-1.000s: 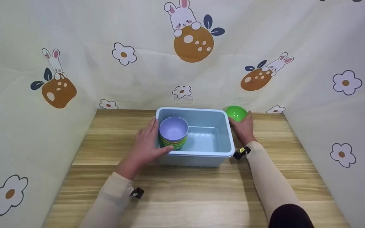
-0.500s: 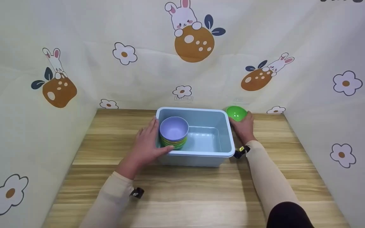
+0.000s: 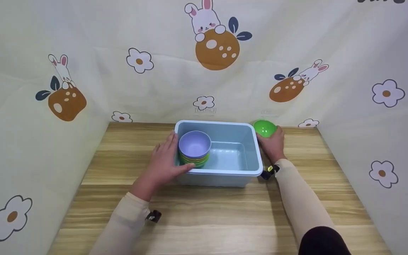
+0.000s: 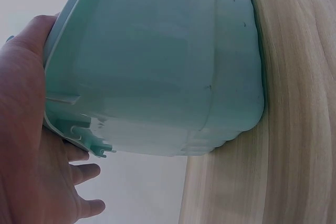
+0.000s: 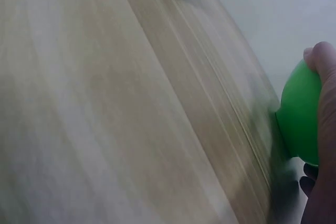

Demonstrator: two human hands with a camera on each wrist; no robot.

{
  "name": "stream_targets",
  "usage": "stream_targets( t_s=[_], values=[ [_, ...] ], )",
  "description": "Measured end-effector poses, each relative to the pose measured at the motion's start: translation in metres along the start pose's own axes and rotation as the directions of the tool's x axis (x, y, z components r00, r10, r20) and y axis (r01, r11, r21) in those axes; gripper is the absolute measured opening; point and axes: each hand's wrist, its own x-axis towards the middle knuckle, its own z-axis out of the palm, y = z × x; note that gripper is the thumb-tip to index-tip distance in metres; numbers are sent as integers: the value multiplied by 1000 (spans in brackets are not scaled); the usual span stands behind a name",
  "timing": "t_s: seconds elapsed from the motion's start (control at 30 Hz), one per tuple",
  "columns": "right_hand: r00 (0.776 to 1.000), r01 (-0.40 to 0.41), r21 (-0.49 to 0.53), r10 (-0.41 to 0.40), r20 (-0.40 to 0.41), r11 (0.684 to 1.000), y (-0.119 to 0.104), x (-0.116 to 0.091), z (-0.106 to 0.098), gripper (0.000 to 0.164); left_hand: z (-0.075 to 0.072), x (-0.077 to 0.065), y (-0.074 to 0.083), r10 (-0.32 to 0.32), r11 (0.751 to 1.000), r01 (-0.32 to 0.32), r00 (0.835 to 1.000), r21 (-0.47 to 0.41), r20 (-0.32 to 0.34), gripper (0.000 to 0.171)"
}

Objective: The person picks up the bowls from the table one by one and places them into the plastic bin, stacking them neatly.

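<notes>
A light blue bin [image 3: 221, 172] stands on the table; at its left end is a stack of bowls, a purple bowl [image 3: 194, 144] on top of green and yellow ones [image 3: 197, 161]. My left hand [image 3: 163, 161] rests on the bin's front left corner, thumb over the front rim and fingers along the left side. In the left wrist view those fingers [image 4: 84, 173] are fairly straight. Behind the bin's right end, my right hand [image 3: 274, 143] grips a green bowl [image 3: 265, 128] by its side. The right wrist view shows its green outside [image 5: 299, 111] near the tabletop; contact with the table cannot be told.
The wood-grain table [image 3: 211, 219] meets patterned cloth walls at the back [image 3: 161, 88], left [image 3: 20, 141] and right [image 3: 352, 117]. The green bowl is close to the back wall. Small black wrist cameras sit on the left cuff [image 3: 153, 216] and right cuff [image 3: 270, 172].
The right hand and the green bowl have shifted very slightly toward me. My left hand, the bin and the stacked bowls have stayed in place.
</notes>
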Motion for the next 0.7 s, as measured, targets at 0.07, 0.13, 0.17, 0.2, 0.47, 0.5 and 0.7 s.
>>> stream_targets(
  t_s=[0.07, 0.13, 0.17, 0.2, 0.47, 0.5, 0.7],
  values=[
    [1000, 8, -2, -8, 3, 1000, 2, 0, -2, 114, 1, 0, 0, 2, 1000, -2, 1000, 2, -4, 130],
    [1000, 10, -9, -10, 9, 1000, 3, -1, -3, 113, 1, 0, 0, 2, 1000, -2, 1000, 5, -6, 130],
    [1000, 12, -13, -12, 12, 1000, 4, -2, -4, 113, 1, 0, -1, 1, 1000, -1, 1000, 7, -6, 130],
    [1000, 15, -14, -15, 17, 1000, 4, -2, -5, 114, 1, 0, -1, 0, 1000, 0, 1000, 9, -9, 130],
    [996, 94, -19, -94, 11, 995, 5, -5, -13, 102, 2, 1, -1, 4, 1000, -4, 1000, 0, -12, 128],
    [994, 107, -15, -107, 9, 994, 5, -5, -15, 101, 2, 1, -1, 3, 1000, -3, 1000, -1, -11, 128],
    [991, 130, 8, -131, 36, 991, 4, -6, -23, 104, 3, 2, -1, 7, 1000, -7, 1000, 12, -12, 128]
  ],
)
